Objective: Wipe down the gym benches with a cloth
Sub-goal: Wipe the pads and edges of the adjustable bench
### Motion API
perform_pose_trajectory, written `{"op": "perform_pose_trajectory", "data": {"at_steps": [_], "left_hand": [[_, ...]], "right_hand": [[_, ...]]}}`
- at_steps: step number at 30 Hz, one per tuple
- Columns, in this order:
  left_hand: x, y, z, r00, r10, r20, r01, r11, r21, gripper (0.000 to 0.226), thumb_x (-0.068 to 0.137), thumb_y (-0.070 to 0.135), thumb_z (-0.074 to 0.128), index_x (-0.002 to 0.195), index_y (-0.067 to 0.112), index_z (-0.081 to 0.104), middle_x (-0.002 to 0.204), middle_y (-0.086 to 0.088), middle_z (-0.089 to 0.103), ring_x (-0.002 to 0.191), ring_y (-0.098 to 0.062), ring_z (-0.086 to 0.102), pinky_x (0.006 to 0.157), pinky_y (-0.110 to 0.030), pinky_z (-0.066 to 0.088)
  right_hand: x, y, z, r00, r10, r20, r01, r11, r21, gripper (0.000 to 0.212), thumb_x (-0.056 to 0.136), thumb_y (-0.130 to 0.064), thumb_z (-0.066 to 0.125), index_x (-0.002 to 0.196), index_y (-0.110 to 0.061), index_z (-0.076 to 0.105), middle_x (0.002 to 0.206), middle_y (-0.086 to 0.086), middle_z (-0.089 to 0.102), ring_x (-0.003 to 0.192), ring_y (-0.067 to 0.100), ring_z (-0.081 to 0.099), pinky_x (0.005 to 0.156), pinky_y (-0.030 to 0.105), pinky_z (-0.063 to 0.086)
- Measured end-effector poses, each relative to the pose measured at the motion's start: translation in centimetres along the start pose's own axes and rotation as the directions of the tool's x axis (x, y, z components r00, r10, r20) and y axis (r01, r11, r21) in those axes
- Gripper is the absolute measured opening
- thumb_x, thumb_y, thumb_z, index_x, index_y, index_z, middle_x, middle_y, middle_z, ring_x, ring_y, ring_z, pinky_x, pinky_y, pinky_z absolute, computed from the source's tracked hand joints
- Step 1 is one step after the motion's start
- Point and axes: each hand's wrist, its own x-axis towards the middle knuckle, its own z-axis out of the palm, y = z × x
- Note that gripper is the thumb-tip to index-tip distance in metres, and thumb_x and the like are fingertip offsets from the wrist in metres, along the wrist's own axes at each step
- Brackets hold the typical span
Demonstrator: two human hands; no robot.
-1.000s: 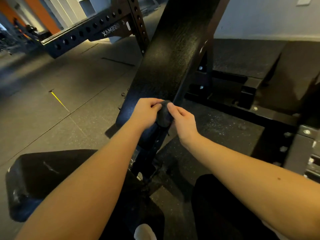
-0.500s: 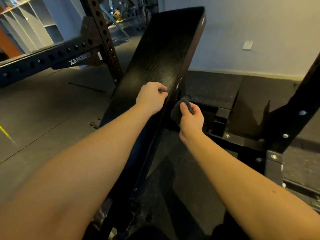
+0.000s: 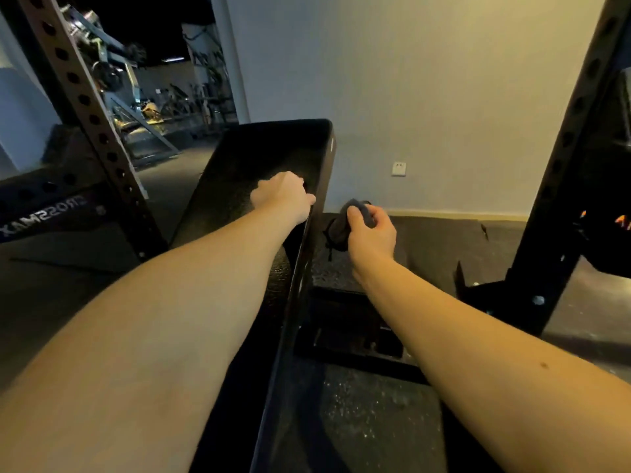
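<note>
Black padded surface (image 3: 239, 172) tilted upward, left hand (image 3: 281, 196) resting on it near its right edge, speckled rubber floor (image 3: 358, 421) beneath

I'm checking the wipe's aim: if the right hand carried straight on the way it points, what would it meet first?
Probably the right edge of the inclined bench pad, the cloth in the right hand touching first; depth is unclear.

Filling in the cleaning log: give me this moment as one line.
left hand: curled, on bench pad near its right edge | right hand: grips cloth beside the pad, off its top
</note>
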Motion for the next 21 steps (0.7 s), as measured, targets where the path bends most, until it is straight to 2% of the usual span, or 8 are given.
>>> {"op": "perform_pose_trajectory", "data": {"at_steps": [2,5,9,11,14,18,21], "left_hand": [[0.6,0.4,0.1,1.000,-0.009,-0.014,0.010,0.998,0.062,0.054,0.099,0.052,0.057,0.146,0.026,0.051,0.138,-0.008,0.057,0.120,-0.032,0.056,0.075,-0.038,0.037],[0.7,0.2,-0.2,1.000,0.005,-0.008,-0.004,0.999,0.039,0.056,0.096,0.052,0.063,0.145,0.030,0.053,0.137,-0.007,0.058,0.121,-0.032,0.057,0.077,-0.038,0.037],[0.8,0.2,-1.0,0.999,0.018,0.047,-0.019,1.000,0.021,0.055,0.095,0.051,0.065,0.145,0.032,0.054,0.138,-0.005,0.057,0.122,-0.031,0.056,0.078,-0.039,0.038],[1.1,0.0,-1.1,0.997,0.037,0.071,-0.040,0.998,0.040,0.057,0.095,0.053,0.063,0.147,0.032,0.050,0.144,-0.006,0.052,0.126,-0.033,0.054,0.083,-0.041,0.043],[1.7,-0.5,-1.1,0.993,0.058,0.099,-0.066,0.995,0.080,0.064,0.094,0.057,0.062,0.151,0.036,0.044,0.153,-0.007,0.042,0.134,-0.037,0.047,0.095,-0.045,0.047],[2.1,-0.5,-0.9,0.993,0.062,0.104,-0.073,0.991,0.108,0.064,0.093,0.058,0.062,0.151,0.038,0.043,0.152,-0.006,0.039,0.136,-0.037,0.043,0.095,-0.046,0.047],[2.3,-0.4,-0.9,0.990,0.082,0.112,-0.099,0.983,0.152,0.066,0.094,0.059,0.061,0.153,0.038,0.041,0.153,-0.006,0.036,0.136,-0.037,0.042,0.095,-0.048,0.047]], "right_hand": [[2.4,-0.1,0.6,0.999,-0.045,0.011,0.045,0.999,-0.006,0.013,0.101,-0.025,0.061,0.112,-0.017,0.064,0.103,0.001,0.066,0.089,0.010,0.062,0.068,0.020,0.049],[5.5,-0.6,2.5,0.997,-0.083,0.013,0.082,0.996,0.020,0.013,0.100,-0.024,0.062,0.110,-0.018,0.068,0.101,0.003,0.069,0.092,0.013,0.065,0.083,0.034,0.057],[9.8,-2.6,5.6,0.989,-0.146,-0.012,0.145,0.989,-0.011,0.013,0.099,-0.021,0.061,0.108,-0.019,0.070,0.096,-0.002,0.071,0.087,0.008,0.065,0.086,0.034,0.058],[12.0,-4.0,6.9,0.985,-0.173,-0.019,0.173,0.985,-0.022,0.011,0.099,-0.021,0.061,0.107,-0.023,0.069,0.100,-0.003,0.071,0.093,0.012,0.067,0.092,0.038,0.058],[15.4,-5.4,8.2,0.980,-0.200,0.004,0.199,0.976,-0.085,0.023,0.099,-0.019,0.062,0.120,-0.015,0.069,0.115,0.003,0.070,0.107,0.019,0.065,0.100,0.039,0.053],[17.8,-5.8,9.5,0.990,-0.127,0.061,0.134,0.983,-0.125,0.029,0.099,-0.019,0.065,0.127,-0.011,0.066,0.118,0.007,0.068,0.107,0.020,0.061,0.097,0.033,0.049],[18.0,-5.5,9.4,0.992,-0.096,0.079,0.105,0.987,-0.123,0.030,0.099,-0.017,0.063,0.128,-0.010,0.065,0.115,0.007,0.069,0.112,0.023,0.063,0.099,0.036,0.050]]}}
